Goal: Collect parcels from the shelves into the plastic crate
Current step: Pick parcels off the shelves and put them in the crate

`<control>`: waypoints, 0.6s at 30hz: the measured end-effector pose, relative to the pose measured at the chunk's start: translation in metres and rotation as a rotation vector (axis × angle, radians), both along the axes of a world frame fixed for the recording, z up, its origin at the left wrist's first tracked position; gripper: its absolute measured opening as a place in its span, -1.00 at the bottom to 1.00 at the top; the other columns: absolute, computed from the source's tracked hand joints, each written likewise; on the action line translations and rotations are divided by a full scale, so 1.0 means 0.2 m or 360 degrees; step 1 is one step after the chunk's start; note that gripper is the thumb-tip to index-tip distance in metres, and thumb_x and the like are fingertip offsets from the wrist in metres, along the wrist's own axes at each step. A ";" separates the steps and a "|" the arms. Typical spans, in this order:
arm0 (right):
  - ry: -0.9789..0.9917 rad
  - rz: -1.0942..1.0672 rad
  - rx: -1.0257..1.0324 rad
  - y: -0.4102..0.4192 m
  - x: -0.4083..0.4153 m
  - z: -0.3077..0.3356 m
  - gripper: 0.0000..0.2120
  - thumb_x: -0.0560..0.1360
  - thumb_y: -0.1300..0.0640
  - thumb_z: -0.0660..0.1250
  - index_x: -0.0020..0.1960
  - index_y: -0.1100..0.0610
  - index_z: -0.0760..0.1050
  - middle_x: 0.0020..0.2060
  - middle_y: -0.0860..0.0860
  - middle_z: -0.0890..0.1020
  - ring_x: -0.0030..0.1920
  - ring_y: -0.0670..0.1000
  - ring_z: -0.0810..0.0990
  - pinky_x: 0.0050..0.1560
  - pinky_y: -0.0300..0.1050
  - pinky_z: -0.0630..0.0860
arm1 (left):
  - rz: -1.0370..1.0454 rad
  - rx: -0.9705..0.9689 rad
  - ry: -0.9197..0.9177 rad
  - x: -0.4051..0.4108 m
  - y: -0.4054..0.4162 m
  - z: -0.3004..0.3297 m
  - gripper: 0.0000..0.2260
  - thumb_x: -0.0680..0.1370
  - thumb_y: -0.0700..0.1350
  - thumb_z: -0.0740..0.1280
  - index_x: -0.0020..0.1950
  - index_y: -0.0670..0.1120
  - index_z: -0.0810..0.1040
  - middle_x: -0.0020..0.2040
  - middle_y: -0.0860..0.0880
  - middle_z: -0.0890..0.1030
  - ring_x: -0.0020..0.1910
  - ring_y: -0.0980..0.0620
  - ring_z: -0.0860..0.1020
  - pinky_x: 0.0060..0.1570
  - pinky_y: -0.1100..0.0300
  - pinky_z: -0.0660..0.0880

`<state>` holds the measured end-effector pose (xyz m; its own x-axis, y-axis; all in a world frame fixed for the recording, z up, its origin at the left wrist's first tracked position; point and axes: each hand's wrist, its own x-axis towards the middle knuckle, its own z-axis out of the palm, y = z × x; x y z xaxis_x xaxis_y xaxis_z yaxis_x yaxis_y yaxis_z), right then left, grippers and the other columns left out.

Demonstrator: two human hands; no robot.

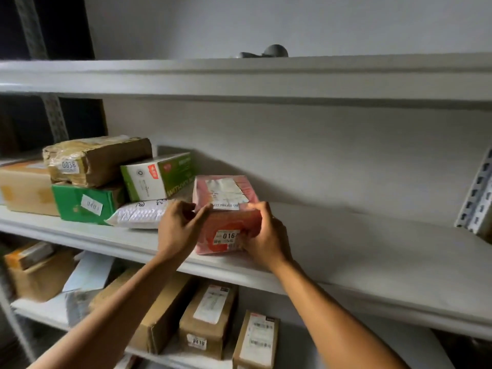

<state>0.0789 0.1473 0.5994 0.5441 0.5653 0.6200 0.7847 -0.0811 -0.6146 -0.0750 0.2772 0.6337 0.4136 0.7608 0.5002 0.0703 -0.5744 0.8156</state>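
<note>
A white metal shelving unit fills the view, and the middle shelf point(346, 249) carries the parcels. At its left end sits a plain brown carton point(25, 189). Beside it a green box point(85, 202) with a white sticker bears a crumpled, tape-wrapped brown parcel point(98, 161) labelled 0038. A white and green box point(157, 175) leans against that stack, its lower edge resting on a white padded mailer point(141, 213) that lies flat on the shelf. The mailer's right end is just beside the left hand, so this cluster crowds the left flank of the pink parcel point(226, 206); to the right the shelf surface is bare up to the perforated upright point(476, 198).

The pink parcel stands on the middle shelf near its front edge, a white shipping label on top and a small sticker starting 016 on its front face. The left hand point(179, 225) reaches up from below, fingers bent, thumb and fingertips pinching the parcel's upper left corner. The right hand point(262, 233) is curled round the parcel's right side, fingers over the top edge and thumb against the front by the sticker. Both forearms rise from the bottom of the view.

On the lower shelf point(40, 307) lie several brown cartons point(209, 320), 1 labelled 0410, and white envelopes point(87, 275). A grey rounded object point(274, 51) sits on the top shelf point(239, 75).
</note>
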 end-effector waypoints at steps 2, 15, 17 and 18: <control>-0.0039 0.0071 0.0044 -0.06 -0.02 0.00 -0.50 0.34 -0.19 0.46 0.22 -0.12 0.42 -0.01 -0.15 0.71 -0.08 -0.10 0.69 -0.07 -0.11 0.65 | -0.0141 -0.0357 -0.0220 -0.04 0.01 -0.01 -0.65 0.55 0.10 0.42 -0.03 -0.21 0.56 -0.18 -0.05 0.64 -0.20 0.00 0.61 -0.20 0.15 0.51; -0.0001 -0.0166 0.0666 -0.10 -0.06 0.00 -0.71 0.50 -0.26 0.31 -0.06 -0.04 0.50 -0.34 -0.28 0.62 -0.25 -0.23 0.63 -0.32 -0.36 0.50 | -0.0694 -0.0900 0.0088 -0.15 0.05 0.03 -0.44 0.30 0.31 0.52 0.21 0.08 0.63 0.12 -0.11 0.70 0.19 -0.21 0.61 0.25 -0.34 0.46; 0.0510 -0.0044 0.0622 -0.11 -0.03 0.03 -0.60 0.34 -0.35 0.40 0.02 -0.12 0.47 -0.27 -0.27 0.68 -0.14 -0.24 0.65 -0.18 -0.33 0.49 | -0.0723 -0.0869 -0.0030 -0.18 0.04 -0.02 -0.35 0.25 0.31 0.56 0.30 0.18 0.60 0.05 -0.03 0.72 0.18 -0.19 0.62 0.24 -0.31 0.48; 0.0758 0.0101 0.0571 -0.10 0.00 0.04 -0.50 0.28 -0.37 0.43 0.10 -0.16 0.47 -0.20 -0.24 0.69 -0.07 -0.21 0.66 -0.09 -0.26 0.51 | -0.0742 -0.0834 -0.0089 -0.19 0.03 -0.05 -0.40 0.33 0.23 0.52 0.36 0.21 0.56 0.02 0.00 0.73 0.17 -0.17 0.62 0.25 -0.30 0.48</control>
<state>0.0781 0.1266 0.6070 0.7808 0.4063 0.4746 0.4127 0.2347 -0.8801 -0.1125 0.2841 0.6244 0.7399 0.6567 0.1460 -0.1377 -0.0647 0.9884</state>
